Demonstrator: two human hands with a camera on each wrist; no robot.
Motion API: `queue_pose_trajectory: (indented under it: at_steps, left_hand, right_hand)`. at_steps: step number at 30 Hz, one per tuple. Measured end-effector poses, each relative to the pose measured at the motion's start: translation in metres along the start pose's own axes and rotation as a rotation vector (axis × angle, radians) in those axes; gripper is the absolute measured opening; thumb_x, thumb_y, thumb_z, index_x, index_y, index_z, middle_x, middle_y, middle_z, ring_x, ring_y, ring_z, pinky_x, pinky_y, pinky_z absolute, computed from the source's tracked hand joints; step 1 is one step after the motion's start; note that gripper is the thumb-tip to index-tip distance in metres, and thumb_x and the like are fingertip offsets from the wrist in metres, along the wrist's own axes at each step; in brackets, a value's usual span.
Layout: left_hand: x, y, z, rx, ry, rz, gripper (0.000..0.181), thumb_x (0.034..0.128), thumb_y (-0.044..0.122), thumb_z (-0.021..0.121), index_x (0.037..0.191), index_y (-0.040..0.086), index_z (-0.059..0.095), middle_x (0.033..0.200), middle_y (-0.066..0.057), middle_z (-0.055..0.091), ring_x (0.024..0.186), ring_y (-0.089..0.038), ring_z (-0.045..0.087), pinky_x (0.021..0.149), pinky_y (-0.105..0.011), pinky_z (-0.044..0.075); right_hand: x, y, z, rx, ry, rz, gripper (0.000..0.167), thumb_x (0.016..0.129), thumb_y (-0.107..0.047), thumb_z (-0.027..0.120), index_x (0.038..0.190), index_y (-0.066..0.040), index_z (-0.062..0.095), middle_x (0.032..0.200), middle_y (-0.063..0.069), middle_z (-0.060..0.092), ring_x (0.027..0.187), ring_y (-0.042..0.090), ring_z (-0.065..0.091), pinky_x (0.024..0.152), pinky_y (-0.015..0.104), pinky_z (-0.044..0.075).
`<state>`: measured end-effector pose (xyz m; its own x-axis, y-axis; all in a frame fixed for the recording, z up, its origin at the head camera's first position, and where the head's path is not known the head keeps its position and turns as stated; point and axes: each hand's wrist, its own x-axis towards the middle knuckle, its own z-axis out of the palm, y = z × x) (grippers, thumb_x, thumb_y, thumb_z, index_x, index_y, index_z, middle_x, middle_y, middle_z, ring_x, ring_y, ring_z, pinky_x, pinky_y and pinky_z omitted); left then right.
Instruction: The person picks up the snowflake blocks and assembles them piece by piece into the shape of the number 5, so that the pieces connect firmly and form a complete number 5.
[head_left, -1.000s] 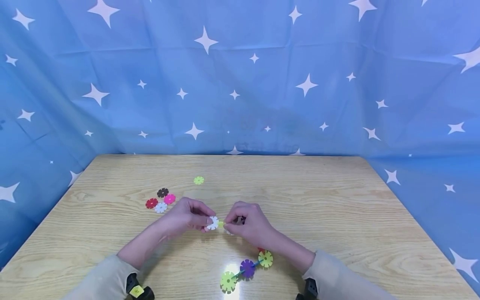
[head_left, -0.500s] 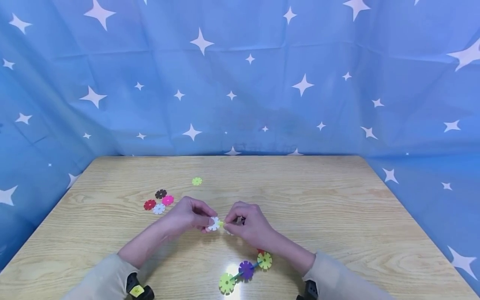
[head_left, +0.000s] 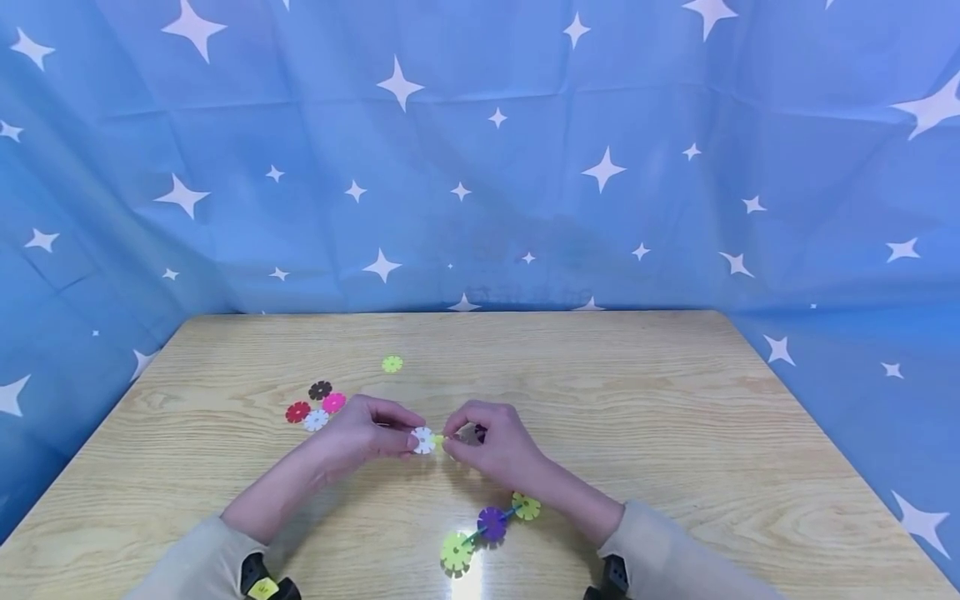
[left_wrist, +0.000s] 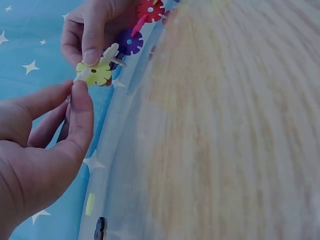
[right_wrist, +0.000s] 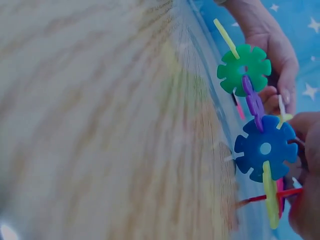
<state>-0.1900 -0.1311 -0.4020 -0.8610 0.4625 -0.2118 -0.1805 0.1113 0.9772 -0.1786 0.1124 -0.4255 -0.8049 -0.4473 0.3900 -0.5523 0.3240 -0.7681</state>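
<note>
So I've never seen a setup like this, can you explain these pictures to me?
There's no robot here, only a person's bare left hand and right hand. The wide picture comes from a camera worn on the head, looking forward and down at a wooden table with a starry blue cloth behind it. The two closer pictures are taken from the left and right wrists, each watching that hand's work. Loose slotted discs lie on the table: a dark disc, red disc, pink disc and white disc grouped together, and a yellow-green disc farther off. The left hand pinches a second white disc, and the right hand pinches a yellow disc beside it. Lower in the wide view is a chain of joined discs; I can't tell whether it hangs or rests.
</note>
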Motion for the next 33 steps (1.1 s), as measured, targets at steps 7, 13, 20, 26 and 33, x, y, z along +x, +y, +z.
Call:
queue_pose_trajectory:
  at_steps: [7,13,20,26,33]
  left_hand:
    - [0.001,-0.004,0.002,-0.046,0.066,0.012,0.034,0.0852,-0.007,0.075,0.116,-0.017,0.065,0.098,-0.018,0.069,0.089,-0.025,0.071,0.086,-0.038,0.060]
    - [0.002,-0.006,0.004,-0.050,0.076,0.007,0.029,0.0855,-0.006,0.075,0.112,-0.014,0.067,0.096,-0.016,0.070,0.088,-0.024,0.071,0.084,-0.038,0.061]
    - [0.001,-0.008,0.007,-0.102,0.055,0.013,0.022,0.0853,-0.009,0.075,0.106,-0.013,0.068,0.093,-0.017,0.069,0.084,-0.024,0.070,0.079,-0.035,0.062]
    - [0.000,-0.008,0.008,-0.088,0.043,0.016,0.026,0.0867,-0.006,0.074,0.110,-0.014,0.066,0.097,-0.018,0.067,0.085,-0.025,0.069,0.080,-0.035,0.062]
    - [0.003,-0.005,0.004,-0.017,0.075,0.019,0.030,0.0940,0.001,0.070,0.117,-0.016,0.061,0.097,-0.020,0.070,0.084,-0.026,0.072,0.081,-0.037,0.062]
  right_hand:
    - [0.004,-0.002,0.002,-0.044,-0.018,-0.035,0.030,0.081,-0.009,0.087,0.109,-0.005,0.075,0.101,0.003,0.073,0.093,0.019,0.068,0.076,0.030,0.059]
    - [0.005,-0.010,0.004,-0.133,-0.063,0.064,0.031,0.080,-0.018,0.089,0.107,-0.009,0.078,0.099,-0.004,0.073,0.088,0.011,0.065,0.076,0.027,0.057]
    - [0.004,-0.013,0.009,-0.163,-0.062,0.076,0.027,0.079,-0.021,0.090,0.101,-0.011,0.079,0.093,-0.006,0.072,0.081,0.010,0.065,0.071,0.024,0.056]
    - [0.004,-0.014,0.011,-0.228,-0.051,0.063,0.029,0.078,-0.024,0.091,0.100,-0.010,0.080,0.089,-0.005,0.073,0.078,0.008,0.064,0.070,0.022,0.054]
    - [0.004,-0.016,0.010,-0.267,-0.105,0.125,0.027,0.082,-0.025,0.088,0.102,-0.010,0.078,0.093,-0.005,0.073,0.079,0.005,0.063,0.072,0.022,0.054]
